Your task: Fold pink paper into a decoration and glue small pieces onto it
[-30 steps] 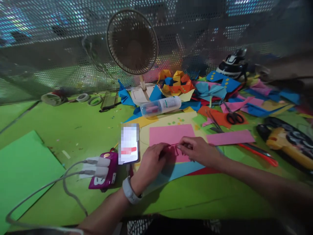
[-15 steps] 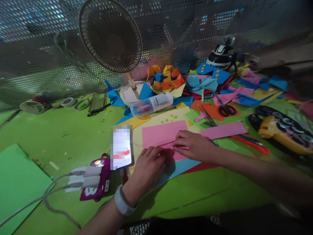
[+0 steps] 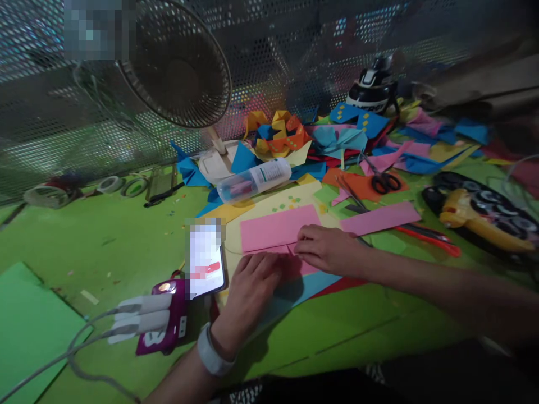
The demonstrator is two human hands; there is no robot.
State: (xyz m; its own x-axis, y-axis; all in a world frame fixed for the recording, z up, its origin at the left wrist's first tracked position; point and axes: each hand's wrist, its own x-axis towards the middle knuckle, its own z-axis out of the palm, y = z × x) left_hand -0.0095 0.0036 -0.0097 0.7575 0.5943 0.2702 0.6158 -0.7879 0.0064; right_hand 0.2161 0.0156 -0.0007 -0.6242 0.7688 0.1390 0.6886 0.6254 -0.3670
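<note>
A sheet of pink paper [image 3: 281, 225] with a crease or edge running across it lies before me. My left hand [image 3: 255, 282], wearing a pale grey wristband [image 3: 214, 350], rests on its near left part with fingers bent and close together, pressing it down. The left thumb is hidden. My right hand [image 3: 326, 248] pinches the paper near the crease with its fingertips, a short way right of the left hand. Underneath show light blue paper [image 3: 322, 285], a red sheet [image 3: 346, 285] and cream paper [image 3: 269, 205].
A lit phone [image 3: 206, 261] and a purple power bank [image 3: 168, 320] with plugged cables lie left. Behind are a plastic bottle [image 3: 255, 180], a fan [image 3: 179, 70] and folded paper scraps [image 3: 282, 137]. Scissors [image 3: 384, 182], a pink strip [image 3: 381, 217] and a red-handled cutter [image 3: 429, 235] lie right.
The view has shifted slightly, moving the table things a little left. Both hands stay on the pink paper, and a bit more of its crease shows between them.
</note>
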